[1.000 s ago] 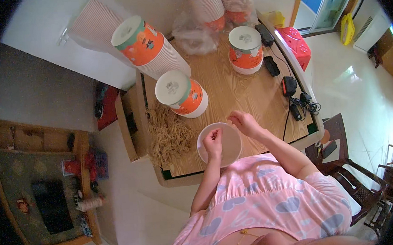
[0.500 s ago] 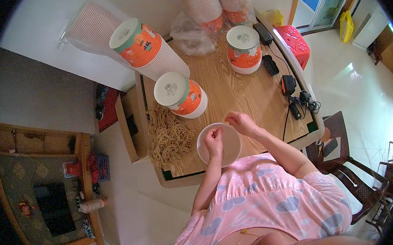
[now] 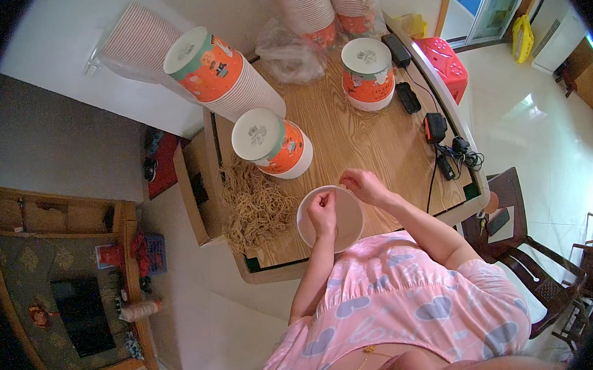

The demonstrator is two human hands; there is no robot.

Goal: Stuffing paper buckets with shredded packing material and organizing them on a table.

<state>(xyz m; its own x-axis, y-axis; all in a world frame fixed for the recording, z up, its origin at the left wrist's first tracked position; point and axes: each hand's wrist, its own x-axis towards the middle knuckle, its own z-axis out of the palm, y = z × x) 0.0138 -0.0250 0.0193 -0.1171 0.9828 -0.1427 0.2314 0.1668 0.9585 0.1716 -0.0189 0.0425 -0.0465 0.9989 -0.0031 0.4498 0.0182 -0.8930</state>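
Observation:
An open white paper tub [image 3: 350, 231] stands upright at the table's near edge, close against my body. Over its mouth is my left hand [image 3: 322, 214], fingers curled together; whatever they hold is hidden. My right hand [image 3: 365, 186] is at the tub's far right rim, fingertips pinched, and I cannot make out what lies between them. A tangled heap of tan string [image 3: 257, 205] lies just left of the tub. Beyond it, an orange-and-green paper tub [image 3: 291, 151] rests upside down, its pale base facing up.
A tall stack of nested tubs [image 3: 223, 76] leans at the back left. Another upturned tub [image 3: 370, 87] stands at the far right, beside black power adapters [image 3: 435, 127] and cables. Clear plastic wrap [image 3: 291, 55] lies at the back. A red stool [image 3: 441, 65] stands beyond the table, a dark chair [image 3: 508, 215] to the right.
Hardly anything differs. Both hands keep almost the same place at the tub, with only a slight shift of the fingers.

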